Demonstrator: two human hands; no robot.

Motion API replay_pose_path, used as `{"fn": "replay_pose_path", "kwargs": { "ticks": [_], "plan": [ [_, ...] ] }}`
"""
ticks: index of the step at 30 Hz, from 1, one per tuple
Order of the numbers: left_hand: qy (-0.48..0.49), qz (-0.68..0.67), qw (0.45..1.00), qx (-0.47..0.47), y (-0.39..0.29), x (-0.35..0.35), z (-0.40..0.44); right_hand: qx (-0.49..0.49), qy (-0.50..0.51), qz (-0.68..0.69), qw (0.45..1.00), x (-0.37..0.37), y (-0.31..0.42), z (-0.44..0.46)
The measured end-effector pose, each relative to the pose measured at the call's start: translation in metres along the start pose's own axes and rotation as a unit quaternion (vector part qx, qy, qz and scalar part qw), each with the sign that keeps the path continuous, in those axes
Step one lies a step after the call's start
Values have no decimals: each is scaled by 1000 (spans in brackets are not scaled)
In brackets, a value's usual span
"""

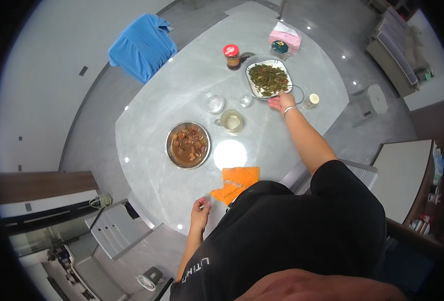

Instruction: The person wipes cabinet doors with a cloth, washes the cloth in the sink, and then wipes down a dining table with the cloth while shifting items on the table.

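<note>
Two bare hands are spread wide across a gray stone-patterned table (151,110), the right hand (283,102) at the near rim of a square white plate (256,92) heaped with chopped green vegetables (269,79). Good handling here would probably mean thumb over the rim, fingers well underneath, and the plate held level so that no loose pieces slide off. Room looks tight: a shaker (311,101) stands just right of the hand and a small clear glass (245,101) to its left, so a straight lift would be safer than a sideways drag. The right hand's fingers are extended and its thumb lies near the rim; whether they pinch it cannot be told. The left hand (200,214), half open with fingers loosely bent, shows nothing in its grasp near the table's edge, beside an orange cloth (241,179) and well apart from the plate. A metal bowl (167,150) of meat in brown sauce sits farther in.
</note>
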State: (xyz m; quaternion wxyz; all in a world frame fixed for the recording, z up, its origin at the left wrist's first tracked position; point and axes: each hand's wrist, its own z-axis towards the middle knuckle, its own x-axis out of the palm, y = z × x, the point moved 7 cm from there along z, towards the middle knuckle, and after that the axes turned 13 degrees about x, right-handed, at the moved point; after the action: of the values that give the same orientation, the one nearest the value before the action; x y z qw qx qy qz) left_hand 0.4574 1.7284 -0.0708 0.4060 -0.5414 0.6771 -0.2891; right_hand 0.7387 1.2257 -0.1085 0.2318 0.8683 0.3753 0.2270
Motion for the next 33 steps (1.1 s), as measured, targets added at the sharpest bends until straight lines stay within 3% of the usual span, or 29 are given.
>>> {"fn": "replay_pose_path", "kwargs": {
  "ticks": [9,14,18,24,28,33],
  "plan": [
    [-18,8,1000,-10,8,-4,9,-96,-30,-84,991,-24,36,-18],
    [-29,-19,999,-22,22,-14,9,-134,-42,-161,977,1,49,-63],
    [-51,-40,998,-25,37,-26,2,-107,59,-198,973,68,40,-70],
    [-86,-64,993,-56,52,-44,-23,-38,184,-212,959,236,-15,-42],
    [-145,-72,983,-86,64,-69,-61,-4,167,-230,959,323,-76,-16],
    [-234,-159,946,-160,83,-99,-131,-1,120,-235,965,367,-128,8]
  ]
}}
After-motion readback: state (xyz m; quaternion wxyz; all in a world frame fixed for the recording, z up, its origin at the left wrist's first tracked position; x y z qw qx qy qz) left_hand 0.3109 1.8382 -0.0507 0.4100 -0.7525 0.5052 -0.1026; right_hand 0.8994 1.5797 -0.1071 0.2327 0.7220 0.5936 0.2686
